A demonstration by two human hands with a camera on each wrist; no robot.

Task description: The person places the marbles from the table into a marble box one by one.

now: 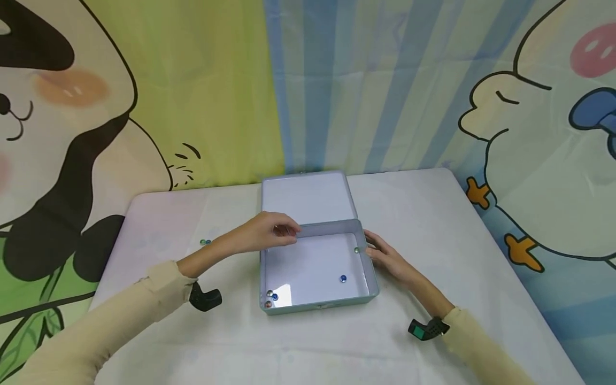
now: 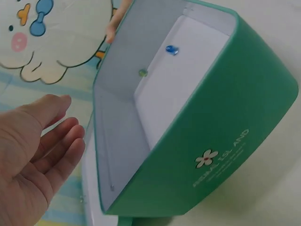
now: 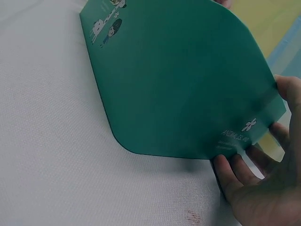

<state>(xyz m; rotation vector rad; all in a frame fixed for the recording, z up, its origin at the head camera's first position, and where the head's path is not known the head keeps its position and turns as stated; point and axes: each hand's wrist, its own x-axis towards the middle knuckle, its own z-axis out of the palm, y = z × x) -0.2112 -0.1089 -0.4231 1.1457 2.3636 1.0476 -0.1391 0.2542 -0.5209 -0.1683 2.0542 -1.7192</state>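
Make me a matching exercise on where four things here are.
1. Lid
2. Left hand
3. Right hand
4. Marbles outside the box

A. Against the box's right wall
B. On the table, left of the box
C. Open, behind the box
D. Near the box's back left corner

Pairs: 1-C, 2-D, 3-A, 4-B

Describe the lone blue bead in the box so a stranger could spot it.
On the white table sits an open box. Right of centre on its floor lies the blue bead; unlike the blue one grouped at front left, it lies alone.
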